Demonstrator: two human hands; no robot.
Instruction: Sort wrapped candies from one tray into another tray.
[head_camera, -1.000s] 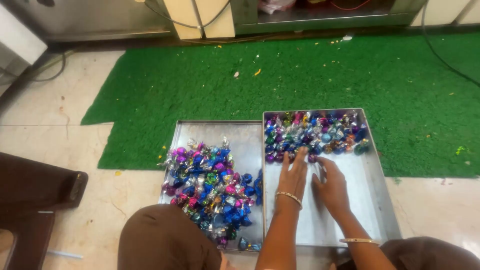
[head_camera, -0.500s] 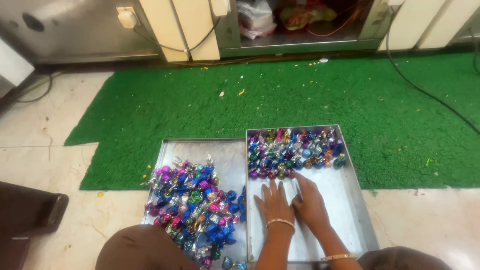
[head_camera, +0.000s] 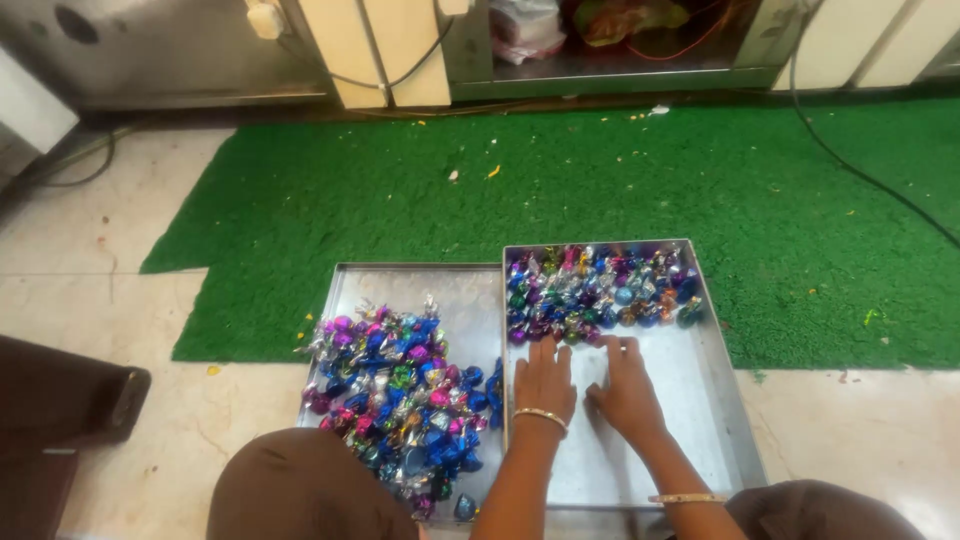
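Note:
Two metal trays lie side by side on the floor in front of me. The right tray (head_camera: 700, 400) holds a packed band of foil-wrapped candies (head_camera: 600, 292) along its far end. My left hand (head_camera: 543, 380) and my right hand (head_camera: 626, 388) lie flat, palms down, on that tray's bare metal, fingertips touching the near edge of the candy band. Both hands hold nothing. Each wrist wears a gold bangle. The left tray (head_camera: 450, 290) carries a loose heap of blue, pink and green wrapped candies (head_camera: 405, 400).
A green artificial-grass mat (head_camera: 560, 200) lies under the trays' far ends, over pale floor tiles. Metal cabinets and cream posts line the back, with cables trailing over the mat. My knees in brown cloth (head_camera: 300, 495) frame the bottom. A dark brown object (head_camera: 60, 400) sits at left.
The view has tilted, so the trays sit lower and further right in frame. My hands stay together at the candy band's near edge, pressed flat on the right tray.

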